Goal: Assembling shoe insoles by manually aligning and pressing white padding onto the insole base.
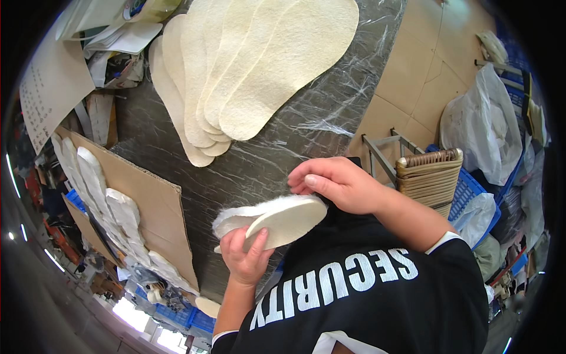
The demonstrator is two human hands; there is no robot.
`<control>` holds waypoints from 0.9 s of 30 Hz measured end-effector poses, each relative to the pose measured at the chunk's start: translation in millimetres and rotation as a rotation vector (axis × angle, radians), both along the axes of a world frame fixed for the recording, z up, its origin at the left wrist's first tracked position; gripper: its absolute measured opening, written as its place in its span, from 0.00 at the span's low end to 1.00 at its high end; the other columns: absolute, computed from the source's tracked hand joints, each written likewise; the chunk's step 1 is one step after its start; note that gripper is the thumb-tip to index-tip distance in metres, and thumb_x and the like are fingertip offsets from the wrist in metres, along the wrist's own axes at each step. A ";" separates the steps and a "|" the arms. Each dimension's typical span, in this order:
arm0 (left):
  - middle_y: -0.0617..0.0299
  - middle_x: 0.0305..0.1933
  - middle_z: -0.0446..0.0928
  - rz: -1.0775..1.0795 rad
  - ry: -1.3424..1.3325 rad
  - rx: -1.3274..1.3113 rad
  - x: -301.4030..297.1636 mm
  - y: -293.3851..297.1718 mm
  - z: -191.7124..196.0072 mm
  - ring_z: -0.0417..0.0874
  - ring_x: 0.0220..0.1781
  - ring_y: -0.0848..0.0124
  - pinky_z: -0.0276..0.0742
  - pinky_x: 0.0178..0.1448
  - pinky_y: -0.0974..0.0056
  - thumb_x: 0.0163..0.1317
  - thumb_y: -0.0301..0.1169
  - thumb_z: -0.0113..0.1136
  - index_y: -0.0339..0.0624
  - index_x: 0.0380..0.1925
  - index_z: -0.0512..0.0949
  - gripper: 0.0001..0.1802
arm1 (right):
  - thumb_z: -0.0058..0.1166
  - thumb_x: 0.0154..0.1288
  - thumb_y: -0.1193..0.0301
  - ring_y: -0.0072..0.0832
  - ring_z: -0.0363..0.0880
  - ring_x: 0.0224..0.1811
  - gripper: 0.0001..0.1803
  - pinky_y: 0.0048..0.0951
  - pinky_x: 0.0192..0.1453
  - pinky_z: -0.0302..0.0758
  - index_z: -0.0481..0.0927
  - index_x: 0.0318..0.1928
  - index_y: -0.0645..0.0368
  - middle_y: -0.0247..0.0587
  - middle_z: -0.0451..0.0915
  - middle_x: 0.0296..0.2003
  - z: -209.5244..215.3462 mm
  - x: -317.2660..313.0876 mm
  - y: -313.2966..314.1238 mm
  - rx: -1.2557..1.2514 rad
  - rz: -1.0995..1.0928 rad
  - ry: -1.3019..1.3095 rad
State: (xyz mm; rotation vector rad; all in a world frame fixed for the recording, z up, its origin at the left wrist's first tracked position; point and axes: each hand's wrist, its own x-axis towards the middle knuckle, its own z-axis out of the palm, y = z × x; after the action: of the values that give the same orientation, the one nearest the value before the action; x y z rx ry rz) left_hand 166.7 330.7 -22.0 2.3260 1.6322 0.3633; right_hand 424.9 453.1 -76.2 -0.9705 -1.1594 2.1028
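Note:
My left hand (246,255) grips a pair of cream insoles (289,223) with white fluffy pile, its thumb on the smooth felt face of the front one. The other insole sits behind, its fleece edge showing. Just above the right end of the pair is my right hand (342,186), fingers loosely bent and thumb apart from the insoles; nothing shows in it. Beyond my hands, a fanned stack of large cream felt insole shapes (283,65) lies on the dark, plastic-covered table (165,138).
A cardboard sheet (159,189) stands at the left, with several white fleece insoles (124,212) beyond it. Papers (118,44) crowd the far left. To the right are a woven stool (429,180), a blue crate (469,189) and a plastic bag (483,127).

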 end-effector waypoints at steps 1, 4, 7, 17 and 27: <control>0.60 0.51 0.70 -0.026 -0.013 0.014 0.6 1.0 0.4 0.74 0.46 0.59 0.70 0.48 0.56 0.34 0.32 0.75 0.53 0.46 0.82 0.31 | 0.43 0.74 0.68 0.28 0.81 0.48 0.16 0.30 0.55 0.77 0.76 0.51 0.68 0.46 0.82 0.44 -2.9 0.0 6.9 -0.063 0.114 0.047; 0.62 0.52 0.71 -0.073 -0.013 0.008 1.1 3.7 1.5 0.74 0.46 0.61 0.69 0.47 0.57 0.36 0.33 0.74 0.55 0.46 0.83 0.29 | 0.47 0.73 0.60 0.27 0.80 0.37 0.19 0.29 0.45 0.76 0.80 0.45 0.65 0.43 0.83 0.35 -6.6 -10.0 15.8 -0.185 0.208 0.102; 0.64 0.52 0.71 -0.104 -0.014 0.012 -0.1 4.4 1.7 0.75 0.47 0.61 0.68 0.47 0.57 0.39 0.33 0.72 0.55 0.46 0.83 0.27 | 0.48 0.73 0.57 0.23 0.78 0.36 0.20 0.27 0.42 0.74 0.80 0.44 0.64 0.40 0.82 0.33 -1.0 -16.4 31.1 0.014 0.500 0.007; 0.60 0.52 0.71 -0.130 -0.008 -0.102 4.7 15.6 9.7 0.75 0.47 0.60 0.68 0.47 0.56 0.41 0.38 0.72 0.54 0.49 0.80 0.29 | 0.41 0.76 0.58 0.30 0.78 0.39 0.21 0.32 0.47 0.74 0.79 0.44 0.63 0.44 0.81 0.35 -4.3 -32.5 28.2 0.033 0.558 0.055; 0.54 0.53 0.68 0.392 -0.499 -0.472 11.2 19.7 17.4 0.75 0.47 0.63 0.73 0.54 0.58 0.48 0.36 0.75 0.31 0.62 0.63 0.44 | 0.51 0.71 0.61 0.30 0.74 0.56 0.26 0.32 0.61 0.70 0.66 0.63 0.62 0.46 0.76 0.52 -17.6 -1.6 3.8 -0.211 0.075 0.295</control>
State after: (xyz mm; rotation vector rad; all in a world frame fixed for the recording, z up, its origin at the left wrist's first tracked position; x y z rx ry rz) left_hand 177.9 350.5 -4.6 1.4301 1.6742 0.5201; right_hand 423.3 456.9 -93.8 -0.6817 -0.8511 2.3682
